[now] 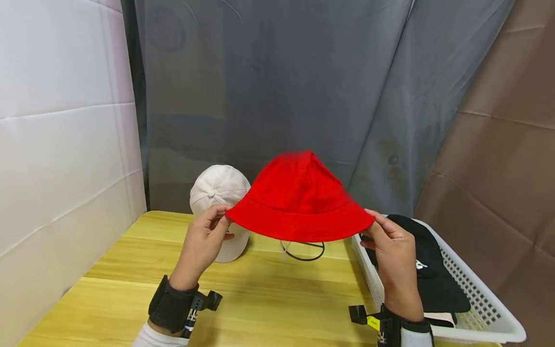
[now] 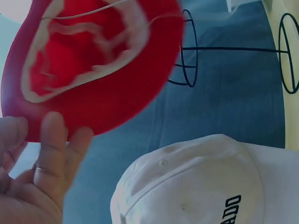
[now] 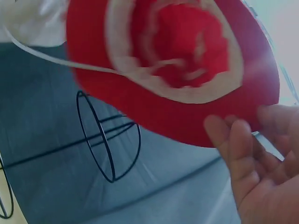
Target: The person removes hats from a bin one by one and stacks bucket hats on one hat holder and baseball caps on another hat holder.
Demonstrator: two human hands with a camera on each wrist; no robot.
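A red bucket hat (image 1: 299, 200) is held up above the wooden table (image 1: 260, 299), crown upward. My left hand (image 1: 204, 243) pinches its brim at the left edge, and my right hand (image 1: 390, 243) pinches the brim at the right edge. From the left wrist view the hat's underside (image 2: 88, 60) shows a pale inner band, with my fingers (image 2: 51, 149) under the brim. The right wrist view shows the same underside (image 3: 177, 65) with my fingertips (image 3: 238, 140) at its rim. A black wire stand (image 1: 302, 250) sits on the table below the hat.
A white cap (image 1: 221, 193) rests on a stand behind my left hand. A white perforated basket (image 1: 477, 308) at the right holds a black cap (image 1: 429, 270). Grey and brown curtains hang behind; a white wall panel is at the left.
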